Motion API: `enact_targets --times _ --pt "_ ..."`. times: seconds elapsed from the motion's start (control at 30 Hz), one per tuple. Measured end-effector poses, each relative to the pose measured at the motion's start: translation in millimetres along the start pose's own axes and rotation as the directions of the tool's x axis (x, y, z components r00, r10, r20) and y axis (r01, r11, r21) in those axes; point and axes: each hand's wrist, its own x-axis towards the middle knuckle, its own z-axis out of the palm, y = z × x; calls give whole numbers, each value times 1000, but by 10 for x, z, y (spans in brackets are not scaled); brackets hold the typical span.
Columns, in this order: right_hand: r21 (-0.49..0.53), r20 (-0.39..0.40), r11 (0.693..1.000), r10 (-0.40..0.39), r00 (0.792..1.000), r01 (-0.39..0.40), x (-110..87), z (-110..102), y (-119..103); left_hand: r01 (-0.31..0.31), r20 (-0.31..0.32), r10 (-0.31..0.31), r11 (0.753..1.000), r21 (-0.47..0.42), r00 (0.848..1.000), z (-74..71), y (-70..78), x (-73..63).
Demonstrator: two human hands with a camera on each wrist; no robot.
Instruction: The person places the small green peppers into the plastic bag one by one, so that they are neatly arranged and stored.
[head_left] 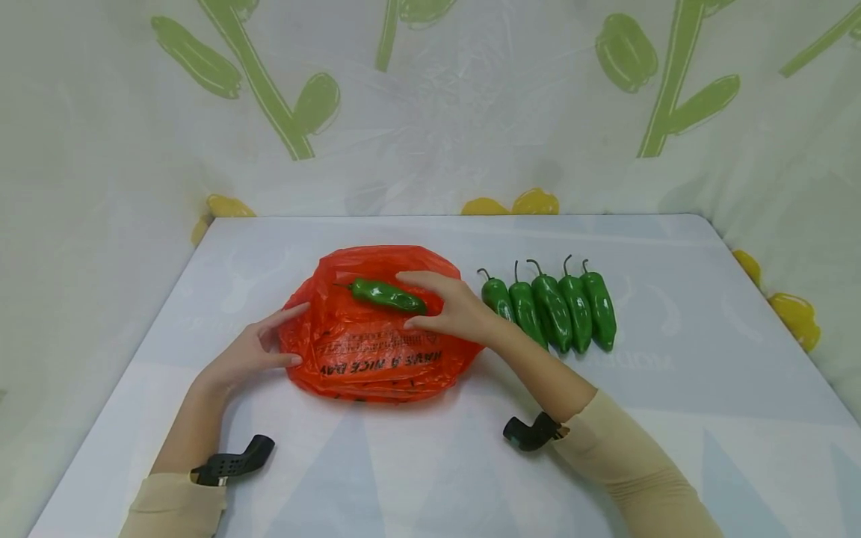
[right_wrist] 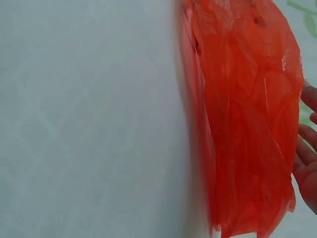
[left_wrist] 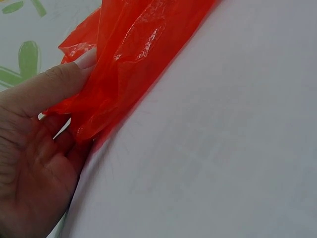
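Note:
A red plastic bag [head_left: 386,377] with black printing lies on the table. My left hand [head_left: 252,351] pinches its left edge, thumb on one side of the plastic and fingers on the other, as the left wrist view shows. One green pepper [head_left: 386,296] lies on the red plastic, its stem pointing left. Over the right part of the bag is my right hand [head_left: 457,310], thumb and fingers spread apart near the pepper's tip. In the right wrist view its fingers [right_wrist: 307,141] show beyond the bag's side, holding nothing.
Right of the bag several green peppers [head_left: 553,310] lie side by side, stems toward the back; my right forearm passes close to them. The white table [head_left: 673,373] ends at a patterned sheet [head_left: 471,112] behind it. A black wrist camera [head_left: 235,461] is on each arm.

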Motion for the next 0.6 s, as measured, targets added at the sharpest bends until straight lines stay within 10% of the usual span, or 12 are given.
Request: enact_targets --times 0.6 --pt "19 -80 1000 10 997 -9 -225 -251 -3 -15 2 15 1000 8 1000 -5 -2 4"
